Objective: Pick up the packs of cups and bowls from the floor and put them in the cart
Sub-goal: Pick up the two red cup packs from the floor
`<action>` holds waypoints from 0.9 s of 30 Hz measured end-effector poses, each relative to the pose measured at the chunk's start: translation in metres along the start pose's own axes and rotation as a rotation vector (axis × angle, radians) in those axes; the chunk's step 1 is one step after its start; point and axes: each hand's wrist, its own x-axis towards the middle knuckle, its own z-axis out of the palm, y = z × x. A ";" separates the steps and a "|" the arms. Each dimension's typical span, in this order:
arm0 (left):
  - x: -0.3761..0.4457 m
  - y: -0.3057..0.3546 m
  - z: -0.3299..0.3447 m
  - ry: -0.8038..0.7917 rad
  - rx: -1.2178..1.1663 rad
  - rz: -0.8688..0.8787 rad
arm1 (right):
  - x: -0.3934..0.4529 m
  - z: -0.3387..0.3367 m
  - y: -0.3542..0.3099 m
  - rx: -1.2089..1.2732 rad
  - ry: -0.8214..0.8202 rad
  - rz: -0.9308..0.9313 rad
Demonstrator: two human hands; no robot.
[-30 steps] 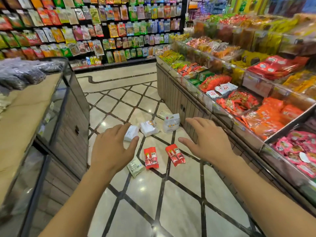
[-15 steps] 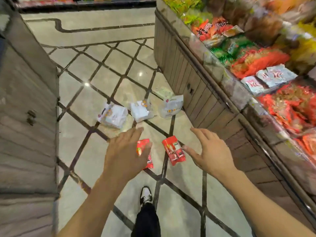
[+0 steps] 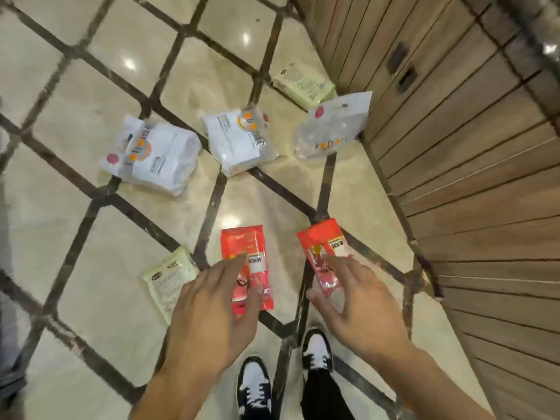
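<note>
- Cream marble floor [image 3: 100,237], glossy, crossed by dark inlaid strips in a diamond grid; ceiling lights glint off it in small bright spots.
- Brown slatted wood panelling [image 3: 469,183] of a display counter fills the right side, with two dark handles on its upper part.
- Three pale packs lie in a row further out on the floor: a white pack [image 3: 154,156] at left, a second white pack [image 3: 239,137] in the middle on a dark strip, and a clear pack [image 3: 331,128] at right, just beside the panelling.
- A pale green pack [image 3: 303,83] lies beyond the clear one, against the counter base; another pale green pack [image 3: 169,277] lies near the left hand [image 3: 209,316].
- Two red packs lie closest: the left red pack [image 3: 247,262] and the right red pack [image 3: 325,253].
- The left hand hangs over the left red pack, fingers loosely spread, covering its lower part; contact cannot be told.
- The right hand [image 3: 357,310] hangs over the right red pack, fingers and thumb apart, not closed on it.
- Black-and-white shoes [image 3: 254,386] stand on the floor below the hands.
- No cart is in view.
</note>
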 end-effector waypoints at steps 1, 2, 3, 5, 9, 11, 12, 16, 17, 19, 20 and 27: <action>0.011 -0.012 0.028 -0.006 0.002 -0.025 | 0.014 0.025 0.015 0.001 -0.021 0.008; 0.021 -0.025 0.056 -0.017 -0.002 -0.054 | 0.026 0.051 0.031 0.008 -0.014 0.011; 0.030 -0.038 0.085 -0.026 -0.017 -0.076 | 0.036 0.077 0.047 0.014 0.002 0.005; 0.043 -0.065 0.139 -0.038 -0.051 -0.098 | 0.054 0.121 0.075 0.025 -0.017 0.023; 0.067 -0.114 0.226 -0.108 -0.041 -0.164 | 0.090 0.194 0.129 -0.051 -0.086 0.048; 0.078 -0.138 0.256 -0.142 -0.021 -0.225 | 0.109 0.225 0.156 -0.091 -0.146 0.070; 0.082 -0.151 0.270 -0.138 -0.014 -0.238 | 0.117 0.238 0.168 -0.100 -0.169 0.089; 0.084 -0.191 0.312 -0.018 0.018 -0.249 | 0.157 0.274 0.208 -0.099 -0.065 0.167; 0.083 -0.202 0.321 -0.003 -0.012 -0.285 | 0.168 0.280 0.217 -0.085 0.005 0.190; 0.085 -0.217 0.334 0.002 -0.199 -0.422 | 0.190 0.287 0.231 0.008 0.096 0.333; 0.086 -0.221 0.339 0.033 -0.324 -0.494 | 0.199 0.286 0.236 0.059 0.096 0.416; 0.086 -0.228 0.356 -0.036 -0.664 -0.711 | 0.206 0.291 0.255 0.496 0.017 0.701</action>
